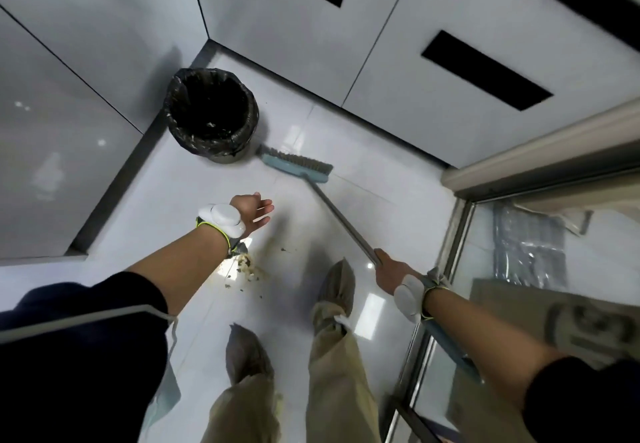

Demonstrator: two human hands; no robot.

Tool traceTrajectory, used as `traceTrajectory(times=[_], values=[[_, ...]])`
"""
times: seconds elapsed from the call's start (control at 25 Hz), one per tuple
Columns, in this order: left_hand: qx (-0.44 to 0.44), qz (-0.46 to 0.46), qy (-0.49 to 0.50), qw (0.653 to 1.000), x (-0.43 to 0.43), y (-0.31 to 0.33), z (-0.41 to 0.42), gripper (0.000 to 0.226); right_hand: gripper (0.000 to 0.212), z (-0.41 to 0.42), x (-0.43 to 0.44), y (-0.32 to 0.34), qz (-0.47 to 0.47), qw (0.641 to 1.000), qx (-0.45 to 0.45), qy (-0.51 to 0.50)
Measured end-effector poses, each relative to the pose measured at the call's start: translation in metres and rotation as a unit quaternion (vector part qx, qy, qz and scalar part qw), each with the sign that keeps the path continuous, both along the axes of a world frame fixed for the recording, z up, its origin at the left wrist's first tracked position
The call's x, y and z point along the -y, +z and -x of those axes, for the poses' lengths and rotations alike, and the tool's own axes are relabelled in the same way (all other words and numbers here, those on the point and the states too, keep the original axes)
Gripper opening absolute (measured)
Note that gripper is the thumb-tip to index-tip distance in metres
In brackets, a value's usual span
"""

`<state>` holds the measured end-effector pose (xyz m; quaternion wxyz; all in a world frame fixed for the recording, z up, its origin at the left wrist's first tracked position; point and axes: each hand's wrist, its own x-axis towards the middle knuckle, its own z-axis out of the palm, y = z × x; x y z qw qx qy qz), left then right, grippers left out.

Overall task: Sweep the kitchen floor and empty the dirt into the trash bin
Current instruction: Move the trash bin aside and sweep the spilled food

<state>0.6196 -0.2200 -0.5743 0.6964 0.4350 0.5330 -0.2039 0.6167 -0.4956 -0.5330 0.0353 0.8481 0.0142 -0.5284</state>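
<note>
Well, counting first: one broom (296, 164), one trash bin (221, 152), one small heap of dirt (247, 268), and my two hands. My right hand (386, 269) is wrapped around the broom's shaft, about midway along its length. My left hand (254, 212) holds nothing, with its fingers loosely spread and the palm turned up above the floor (173, 200).

The broom has a pale blue head with a row of grey-brown bristles, a thin silver metal shaft, and a blue section that runs on behind my right forearm. Its head rests on the white tiles just beside the bin, on the bin's right, with the bristles turned toward the grey cabinet doors (415, 62).

The bin is round, lined with one black bag, and stands in the corner with a few scraps inside. The dirt, yellowish crumbs and dark specks, lies under my left wrist, near my feet. I count two shoe covers (337, 285) and two white wrist units (225, 217), one on each arm.
</note>
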Motion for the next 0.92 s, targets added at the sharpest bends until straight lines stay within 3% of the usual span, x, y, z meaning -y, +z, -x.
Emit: traceTrajectory(times=[0.16,0.24,0.4,0.48,0.64,0.92], values=[[-0.014,0.009,-0.009,1.000,0.025,0.011,0.037,0.024,0.048,-0.007,0.029,0.052,-0.040,0.998,0.049,-0.011],[-0.016,0.007,0.000,1.000,0.035,0.009,0.050,0.019,0.049,-0.025,0.040,0.067,-0.032,0.994,0.099,0.015],[-0.044,-0.009,0.026,0.999,0.046,-0.006,0.075,0.013,0.044,-0.077,0.042,0.034,0.005,0.986,0.159,0.043],[-0.059,-0.013,0.021,0.998,0.054,-0.016,0.089,0.021,0.044,-0.090,0.039,-0.001,0.014,0.986,0.163,0.040],[-0.079,0.000,0.000,0.997,0.066,-0.025,0.105,0.026,0.048,-0.059,0.034,-0.035,-0.035,0.989,0.123,-0.070],[-0.055,-0.026,-0.024,0.998,0.080,-0.009,0.104,0.023,0.051,0.033,0.062,-0.005,-0.055,0.993,0.083,-0.067]])
